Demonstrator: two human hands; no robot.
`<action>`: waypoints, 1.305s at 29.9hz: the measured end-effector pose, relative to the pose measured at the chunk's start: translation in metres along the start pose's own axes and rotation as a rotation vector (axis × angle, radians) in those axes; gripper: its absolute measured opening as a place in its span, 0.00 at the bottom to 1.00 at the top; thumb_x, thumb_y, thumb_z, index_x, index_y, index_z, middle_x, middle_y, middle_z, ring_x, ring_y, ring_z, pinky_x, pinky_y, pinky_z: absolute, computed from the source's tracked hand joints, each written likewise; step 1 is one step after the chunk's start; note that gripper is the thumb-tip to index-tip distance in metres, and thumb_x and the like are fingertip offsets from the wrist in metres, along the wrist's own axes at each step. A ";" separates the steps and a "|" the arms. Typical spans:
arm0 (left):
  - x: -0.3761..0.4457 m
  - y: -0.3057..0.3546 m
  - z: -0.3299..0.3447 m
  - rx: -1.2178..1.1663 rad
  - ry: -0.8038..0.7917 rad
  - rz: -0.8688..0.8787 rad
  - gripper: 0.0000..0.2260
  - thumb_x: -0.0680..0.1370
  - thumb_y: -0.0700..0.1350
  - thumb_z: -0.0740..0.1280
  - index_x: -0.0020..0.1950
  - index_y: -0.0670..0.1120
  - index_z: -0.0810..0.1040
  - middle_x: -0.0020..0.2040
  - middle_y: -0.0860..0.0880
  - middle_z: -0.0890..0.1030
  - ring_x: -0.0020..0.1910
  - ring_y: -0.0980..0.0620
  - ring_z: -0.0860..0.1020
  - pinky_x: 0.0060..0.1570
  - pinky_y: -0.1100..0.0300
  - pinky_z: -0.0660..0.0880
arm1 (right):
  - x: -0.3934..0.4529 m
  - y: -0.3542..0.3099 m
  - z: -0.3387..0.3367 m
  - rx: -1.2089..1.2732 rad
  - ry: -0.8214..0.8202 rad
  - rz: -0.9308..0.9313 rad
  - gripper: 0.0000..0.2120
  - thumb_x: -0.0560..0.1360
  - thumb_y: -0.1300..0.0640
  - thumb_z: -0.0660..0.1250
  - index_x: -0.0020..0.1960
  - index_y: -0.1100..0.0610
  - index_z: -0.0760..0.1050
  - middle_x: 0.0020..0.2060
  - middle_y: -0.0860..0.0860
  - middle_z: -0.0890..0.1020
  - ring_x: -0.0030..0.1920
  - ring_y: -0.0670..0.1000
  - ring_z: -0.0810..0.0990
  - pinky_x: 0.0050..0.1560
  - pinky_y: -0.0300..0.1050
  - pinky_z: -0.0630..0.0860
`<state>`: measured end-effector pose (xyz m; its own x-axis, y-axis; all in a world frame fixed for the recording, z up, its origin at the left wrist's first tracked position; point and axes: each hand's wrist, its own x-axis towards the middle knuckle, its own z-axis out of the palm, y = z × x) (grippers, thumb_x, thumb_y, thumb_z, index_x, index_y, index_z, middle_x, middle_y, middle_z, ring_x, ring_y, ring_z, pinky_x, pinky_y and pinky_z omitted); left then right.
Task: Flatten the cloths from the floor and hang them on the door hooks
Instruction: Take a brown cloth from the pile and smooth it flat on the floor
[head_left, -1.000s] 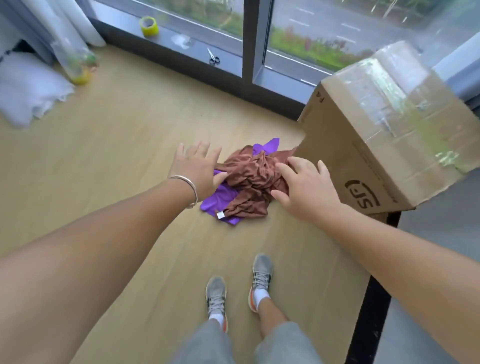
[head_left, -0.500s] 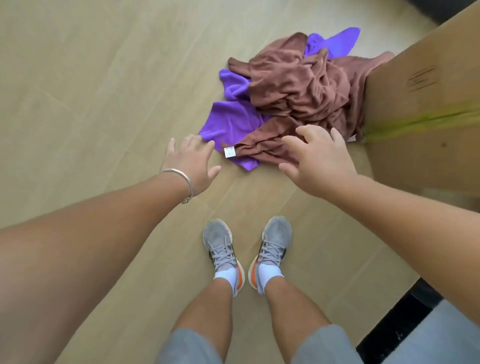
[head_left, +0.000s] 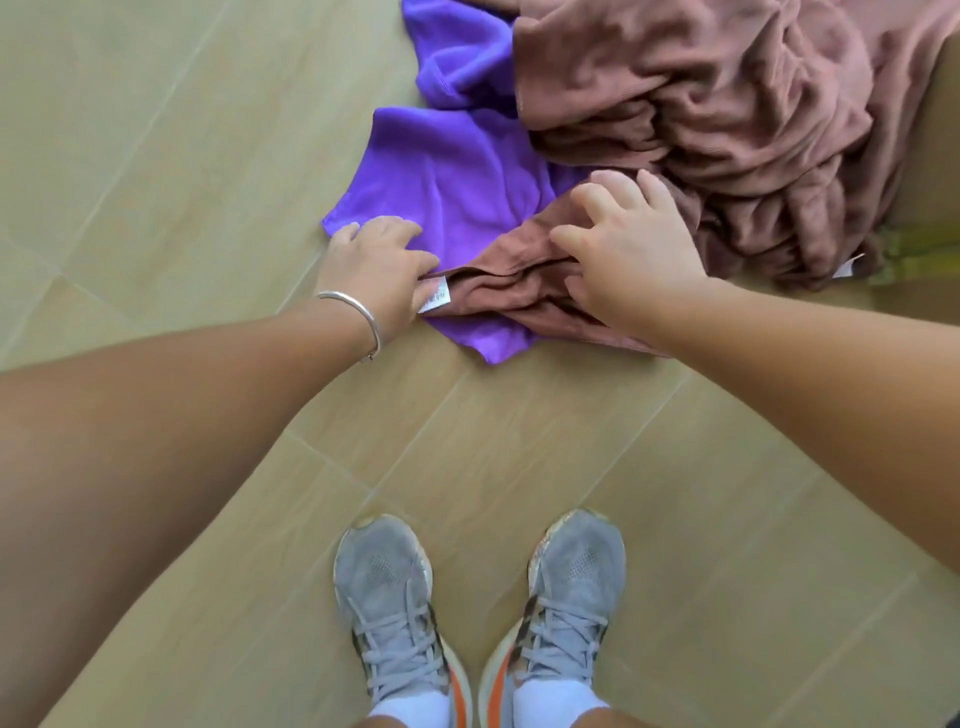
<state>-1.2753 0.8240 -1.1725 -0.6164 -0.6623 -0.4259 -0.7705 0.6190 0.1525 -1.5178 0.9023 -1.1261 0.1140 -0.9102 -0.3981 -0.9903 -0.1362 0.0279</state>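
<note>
Seen from the head camera, a person bent over a heap of two cloths on a pale wood-patterned floor (head_left: 171, 171). A crumpled brown cloth (head_left: 727, 119) lay on top of a purple cloth (head_left: 457, 176), which spread out flatter beneath it toward the left. The left hand (head_left: 379, 270), a silver bangle (head_left: 358, 317) on its wrist, rested at the near corner of the brown cloth, its thumb against the fabric beside a small white label (head_left: 435, 301); whether it had the corner pinched could not be told. The right hand (head_left: 628, 260) sat on a bunched fold of the brown cloth, fingers curled into the fabric and gripping it. A second white label (head_left: 848, 268) showed at the heap's right edge, next to a strip of yellow-green tape (head_left: 914, 254) on a cardboard box at the frame's border. Both cloths were on the floor, just ahead of the person's grey shoes (head_left: 389, 613) with orange trim and white socks
</note>
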 end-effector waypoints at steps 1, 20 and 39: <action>0.003 -0.002 0.001 -0.006 0.015 0.026 0.13 0.78 0.52 0.64 0.59 0.51 0.81 0.67 0.47 0.72 0.68 0.47 0.66 0.63 0.48 0.62 | 0.005 0.000 0.003 -0.017 0.011 -0.007 0.15 0.73 0.54 0.64 0.58 0.54 0.79 0.63 0.58 0.71 0.70 0.60 0.62 0.71 0.60 0.53; -0.108 -0.049 -0.306 -0.030 0.246 -0.032 0.15 0.83 0.50 0.55 0.56 0.49 0.80 0.52 0.49 0.81 0.57 0.47 0.74 0.61 0.55 0.63 | -0.023 -0.008 -0.299 0.097 0.197 -0.022 0.06 0.73 0.67 0.56 0.47 0.59 0.65 0.35 0.57 0.79 0.34 0.60 0.74 0.47 0.52 0.65; -0.327 -0.261 -0.565 0.029 0.602 -0.419 0.09 0.80 0.47 0.63 0.50 0.49 0.83 0.44 0.46 0.83 0.49 0.42 0.77 0.57 0.51 0.67 | 0.075 -0.212 -0.619 0.013 0.400 -0.297 0.08 0.78 0.59 0.57 0.53 0.53 0.73 0.44 0.50 0.79 0.52 0.55 0.75 0.61 0.49 0.62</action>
<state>-0.9647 0.6405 -0.5687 -0.2597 -0.9580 0.1215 -0.9617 0.2679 0.0570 -1.2501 0.6213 -0.5944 0.4108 -0.9117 -0.0045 -0.9108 -0.4102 -0.0462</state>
